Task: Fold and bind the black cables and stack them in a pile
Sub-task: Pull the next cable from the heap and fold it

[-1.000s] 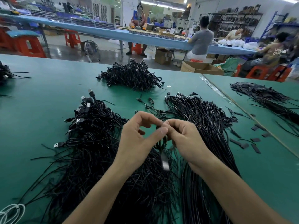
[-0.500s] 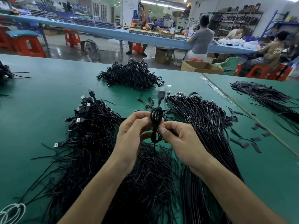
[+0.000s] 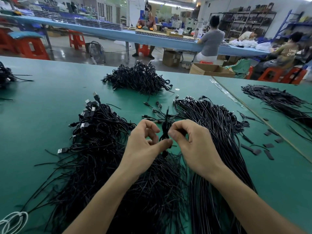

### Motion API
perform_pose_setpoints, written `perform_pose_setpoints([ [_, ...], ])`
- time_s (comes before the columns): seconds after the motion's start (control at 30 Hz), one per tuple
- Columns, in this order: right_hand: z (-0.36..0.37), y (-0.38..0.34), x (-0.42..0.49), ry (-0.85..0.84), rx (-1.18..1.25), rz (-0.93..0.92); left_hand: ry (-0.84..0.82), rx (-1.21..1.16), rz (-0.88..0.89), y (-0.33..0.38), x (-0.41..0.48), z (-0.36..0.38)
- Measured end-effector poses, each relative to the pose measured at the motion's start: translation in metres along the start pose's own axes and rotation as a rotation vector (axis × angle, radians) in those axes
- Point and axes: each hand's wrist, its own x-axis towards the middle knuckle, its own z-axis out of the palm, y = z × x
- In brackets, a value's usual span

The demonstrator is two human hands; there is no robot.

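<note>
Cable [image 3: 166, 130], folded into a short hank, is standing upright between the two hands at the middle of the view. The left hand [image 3: 143, 147] is pinching its lower half with thumb and curled forefinger. The right hand [image 3: 195, 146] is pinching its waist from the other side, fingertips closed on it. Whether a tie is already going round the waist is hard to tell, since the fingers are covering that spot. Beneath the wrists, at 6 o'clock, thin strands [image 3: 135, 191] are lying in a loose heap.

To do this step well, I judge, the left hand should be clamping the folds flat so none springs out. Meanwhile the right should be winding the tie tight at the waist and twisting its ends close.

At 9 o'clock a tangle with plugs [image 3: 92, 109] is resting on the table [image 3: 42, 102]. At 3 o'clock straight cables [image 3: 217, 132] are lying side by side, with strips [image 3: 268, 150] scattered farther right. Farther off, at 12 o'clock, the pile [image 3: 138, 78] of bound hanks is waiting, well apart from the hands.
</note>
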Motion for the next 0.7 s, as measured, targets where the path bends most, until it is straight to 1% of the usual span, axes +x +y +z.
perform_pose_setpoints([
  [0.1, 0.002, 0.0, -0.002, 0.023, 0.044, 0.001, -0.03, -0.09, -0.086, 0.003, -0.001, 0.003],
  [0.2, 0.005, 0.001, -0.004, -0.001, 0.118, 0.038, -0.037, -0.213, -0.139, 0.004, 0.001, 0.0],
  [0.33, 0.011, 0.002, -0.004, -0.032, 0.145, 0.06, 0.013, -0.47, -0.223, 0.007, 0.007, -0.005],
  [0.37, 0.011, 0.001, -0.003, -0.034, 0.153, 0.064, 0.024, -0.47, -0.222, 0.009, 0.007, -0.006],
  [0.47, 0.013, 0.002, 0.0, -0.076, 0.221, 0.094, 0.041, -0.339, -0.091, 0.007, 0.006, -0.007],
  [0.5, 0.013, 0.003, 0.0, -0.101, 0.289, 0.135, 0.03, -0.349, -0.056, 0.007, 0.006, -0.007],
  [0.57, 0.013, 0.005, -0.001, -0.152, 0.471, 0.272, -0.019, -0.37, -0.011, 0.005, 0.008, -0.01],
  [0.67, 0.018, 0.009, -0.004, -0.227, 0.679, 0.538, -0.099, -0.352, -0.023, 0.001, 0.011, -0.016],
  [0.7, 0.019, 0.011, -0.004, -0.257, 0.727, 0.596, -0.117, -0.336, -0.036, -0.001, 0.011, -0.018],
])
